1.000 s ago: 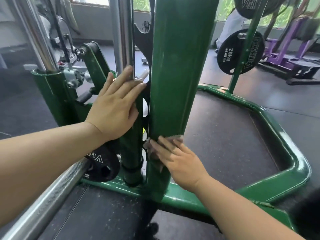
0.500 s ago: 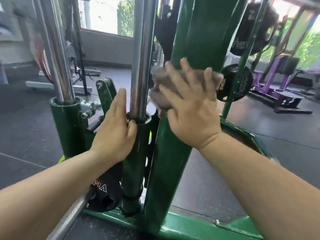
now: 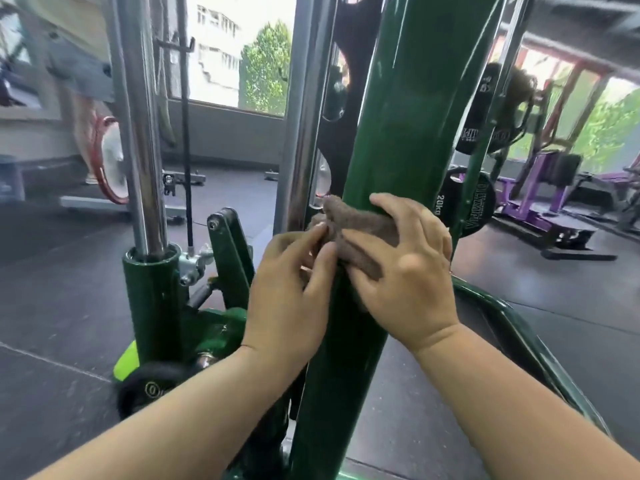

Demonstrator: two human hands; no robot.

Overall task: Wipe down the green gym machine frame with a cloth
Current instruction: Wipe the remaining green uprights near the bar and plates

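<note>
We observe the green upright post [image 3: 408,109] of the gym machine frame rising through the centre of the view, tilted slightly to the right toward its top. A brown cloth [image 3: 360,233] lies bunched against the front of this post at about mid-height. The right hand [image 3: 405,268] presses the cloth against the post, its fingers [image 3: 388,206] curled over the cloth's upper edge and the thumb set beneath it. The left hand [image 3: 294,292] meets the cloth from the left side, its fingertips pinching the cloth's left end. Both forearms enter from the bottom of the view.

To the left of the post we note a chrome guide rod [image 3: 298,116], and further left a second chrome rod [image 3: 140,133] seated in a green sleeve [image 3: 152,299]. A black weight plate marked 20kg [image 3: 474,206] hangs just right of the post. Purple equipment [image 3: 540,202] stands well apart at the right. The floor [image 3: 52,271] is dark rubber matting.
</note>
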